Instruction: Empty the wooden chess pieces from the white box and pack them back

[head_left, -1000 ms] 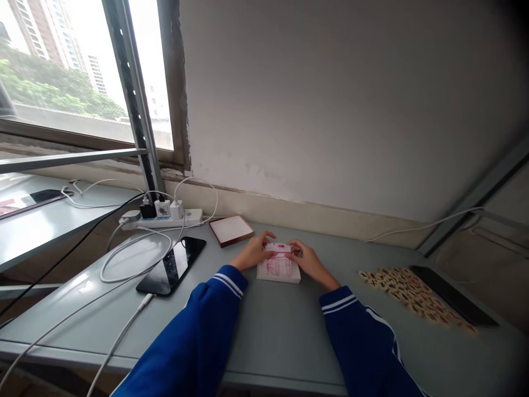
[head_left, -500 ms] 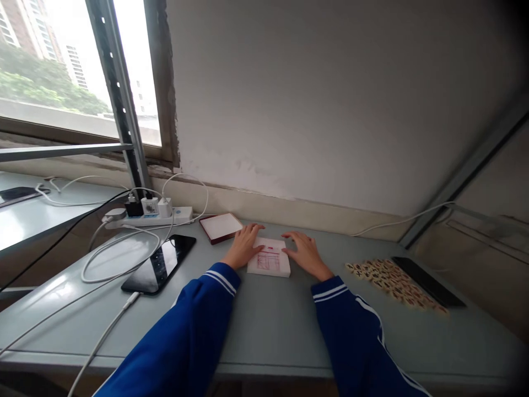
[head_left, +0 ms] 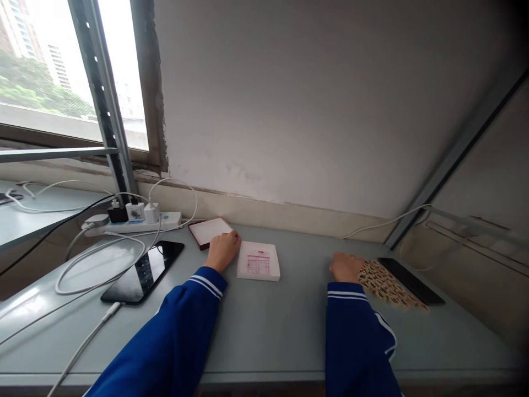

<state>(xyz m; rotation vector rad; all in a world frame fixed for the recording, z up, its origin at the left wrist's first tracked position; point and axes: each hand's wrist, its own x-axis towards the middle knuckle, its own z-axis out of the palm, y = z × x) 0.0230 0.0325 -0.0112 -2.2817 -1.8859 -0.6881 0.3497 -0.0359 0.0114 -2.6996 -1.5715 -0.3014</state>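
Note:
A white box (head_left: 258, 262) with red printing on top lies flat in the middle of the desk. Just left of it, my left hand (head_left: 223, 249) rests with curled fingers, apart from the box and in front of a dark red tray-like lid (head_left: 206, 230) with a white inside. My right hand (head_left: 346, 267) is closed at the left edge of a patch of small round wooden game pieces (head_left: 390, 284) with dark markings, perhaps Chinese chess pieces. Its fingertips are hidden, so whatever they hold does not show.
A black tray-like strip (head_left: 413, 280) lies behind the pieces. On the left are a black tablet or large phone (head_left: 144, 273), a loose white cable (head_left: 78, 347) and a power strip (head_left: 169, 220) with chargers. A wall (head_left: 289, 110) stands behind the desk.
Both hands have left the white box. My right hand has moved right to the pieces and closed; my left has drawn slightly left, its fingers now curled. The view has shifted a little.

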